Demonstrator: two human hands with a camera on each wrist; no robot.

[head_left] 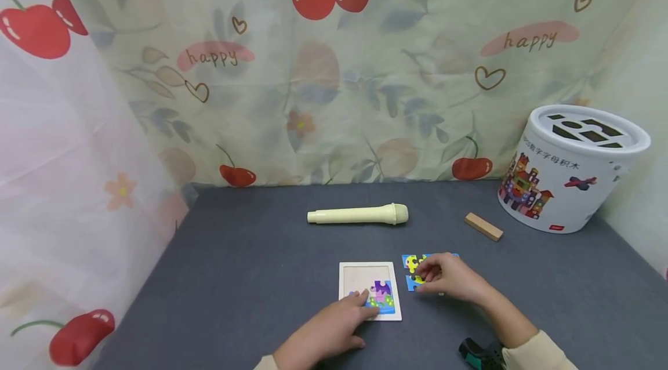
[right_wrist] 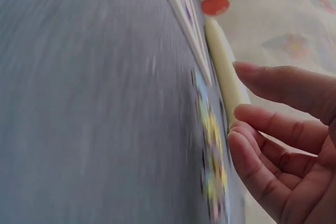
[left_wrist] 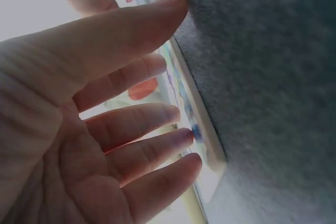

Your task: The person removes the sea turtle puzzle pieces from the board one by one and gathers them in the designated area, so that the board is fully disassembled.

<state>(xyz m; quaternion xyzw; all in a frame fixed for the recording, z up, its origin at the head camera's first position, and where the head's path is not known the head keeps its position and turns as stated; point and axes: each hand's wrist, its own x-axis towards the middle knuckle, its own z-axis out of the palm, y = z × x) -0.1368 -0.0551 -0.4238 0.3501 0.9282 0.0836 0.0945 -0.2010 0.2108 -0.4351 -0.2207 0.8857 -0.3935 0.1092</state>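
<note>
- Table: dark grey, finely textured, filling the lower frame.
- Printed cloth: softly creased, with cherries, hearts and "happy", behind and at both sides.
- Puzzle tray: pale, rectangular, raised rim, lower centre; colourful interlocking pieces fill its lower right.
- Left hand: fingers extended, resting on tray and pieces — gripping nothing.
- Right hand: right of the tray, fingers loosely bent, thumb apart, nothing visibly held, above glossy blue-and-yellow loose pieces.
- Cream microphone: smooth, rounded head, centre.
- Wooden block: oblong, right of centre.
- White bucket: cylindrical, lid with shaped holes, right.
</note>
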